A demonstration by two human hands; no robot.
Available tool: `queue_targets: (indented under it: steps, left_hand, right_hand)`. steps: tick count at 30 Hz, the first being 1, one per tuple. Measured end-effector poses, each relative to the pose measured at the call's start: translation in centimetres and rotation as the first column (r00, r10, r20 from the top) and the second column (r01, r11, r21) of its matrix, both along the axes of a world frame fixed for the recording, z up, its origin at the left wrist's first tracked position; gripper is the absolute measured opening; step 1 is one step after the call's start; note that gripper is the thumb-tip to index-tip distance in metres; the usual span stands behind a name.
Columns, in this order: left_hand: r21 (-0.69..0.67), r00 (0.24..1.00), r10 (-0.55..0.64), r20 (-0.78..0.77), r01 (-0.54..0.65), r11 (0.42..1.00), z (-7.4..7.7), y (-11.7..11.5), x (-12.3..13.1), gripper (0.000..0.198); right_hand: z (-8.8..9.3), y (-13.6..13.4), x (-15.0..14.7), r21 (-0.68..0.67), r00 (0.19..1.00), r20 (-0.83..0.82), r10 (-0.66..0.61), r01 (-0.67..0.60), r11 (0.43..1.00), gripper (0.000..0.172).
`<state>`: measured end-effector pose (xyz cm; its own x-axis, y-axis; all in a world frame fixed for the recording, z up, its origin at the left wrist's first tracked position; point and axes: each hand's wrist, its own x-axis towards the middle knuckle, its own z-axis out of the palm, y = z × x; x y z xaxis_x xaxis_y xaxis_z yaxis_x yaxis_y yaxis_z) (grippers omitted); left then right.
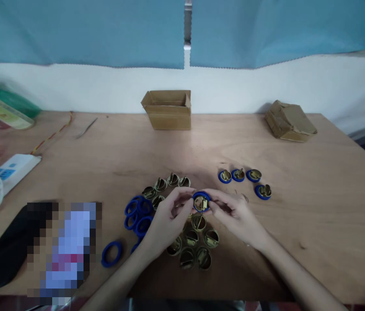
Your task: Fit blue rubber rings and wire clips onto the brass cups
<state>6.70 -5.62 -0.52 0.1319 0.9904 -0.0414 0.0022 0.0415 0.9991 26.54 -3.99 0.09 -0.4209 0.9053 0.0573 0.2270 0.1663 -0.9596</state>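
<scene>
Between both hands, above the table, is a round brass-coloured metal piece with a clip (201,202), with a blue ring (198,194) around its edge. My left hand (173,212) pinches its left side and my right hand (234,214) pinches its right side. Under and in front of the hands lie several bare brass pieces (191,237). More of them (161,184) sit beyond my left hand, partly hidden by it. Left of that hand is a pile of loose blue rings (144,205), and one ring (111,254) lies apart. Several ringed brass pieces (238,174) rest at the right.
A cardboard box (171,119) with its top showing stands at the back, another crumpled box (291,122) at the back right. White power strips (14,166) with cables lie left, near a black flat object (11,246) and a pixelated item (69,250). Thin tweezers-like metal (87,128) lies behind.
</scene>
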Motion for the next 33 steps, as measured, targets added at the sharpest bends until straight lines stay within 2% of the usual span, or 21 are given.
queue_targets:
  steps: [5, 12, 20, 27, 33]
  left_hand:
    - [0.01, 0.993, -0.114, -0.028, 0.115, 0.993, 0.2, -0.19, 0.25, 0.022]
    - [0.075, 0.981, -0.118, -0.155, 0.131, 0.989, 0.08, -0.31, 0.21, 0.012]
    - [0.097, 0.975, -0.127, -0.18, 0.146, 0.985, 0.28, -0.2, 0.08, 0.007]
    - [0.05, 0.981, -0.116, -0.154, 0.125, 0.991, 0.25, -0.35, 0.18, 0.009]
    - [0.063, 0.997, 0.0, -0.075, 0.004, 0.998, -0.25, -0.48, 0.14, 0.023]
  right_hand:
    - [0.29, 0.01, -0.08, 0.011, 0.998, -0.009, -0.059, 0.059, 0.998, 0.032]
    - [0.37, -0.14, -0.11, 0.025, 0.996, 0.004, -0.085, 0.085, 0.996, 0.032]
    - [0.36, 0.1, -0.09, 0.075, 0.993, 0.031, -0.116, 0.114, 0.991, 0.031]
    - [-0.27, -0.02, -0.16, 0.019, 0.995, -0.037, -0.096, 0.096, 0.995, 0.032]
    - [-0.28, -0.07, -0.41, -0.049, 0.996, -0.074, -0.043, 0.039, 0.998, 0.032]
